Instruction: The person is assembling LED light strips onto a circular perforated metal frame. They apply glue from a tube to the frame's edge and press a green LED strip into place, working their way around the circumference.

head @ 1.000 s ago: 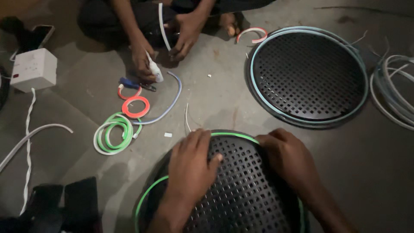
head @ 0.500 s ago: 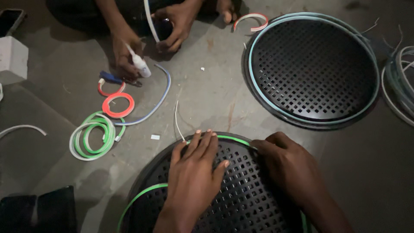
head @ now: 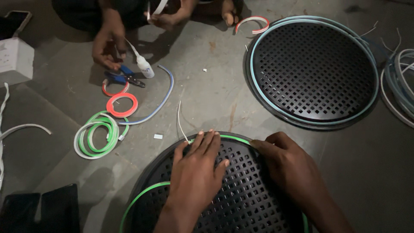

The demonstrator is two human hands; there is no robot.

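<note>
- I see the near grille [head: 241, 203], a round black perforated disc, lying flat on the floor [head: 207, 90] at the bottom of the view, with a green strip [head: 235, 138] running along its rim.
- My left hand [head: 196, 174] lies flat on the grille, fingers spread and straight, their tips touching the strip at the top edge; it grips nothing.
- My right hand [head: 286, 166] rests just beside it, fingers curled, the index tip pressing the strip; nothing is clamped in it.
- Since half a second ago both hands have stayed on the same top arc; the left fingers now reach a little further onto the rim, and the view has drifted slightly.
- A thin white wire [head: 180, 121] rises from the rim near my left fingertips, as before.
- A second grille [head: 312, 69] with a pale blue strip lies upper right, well apart.
- To the left lie a green-and-white coil [head: 95, 138], an orange ring [head: 122, 105] and a blue strip [head: 161, 101], unmoved.
- Another person's hand [head: 108, 41] hovers near blue pliers [head: 125, 77] and a small white bottle [head: 144, 67]; earlier that hand held the bottle, which now lies free.
</note>
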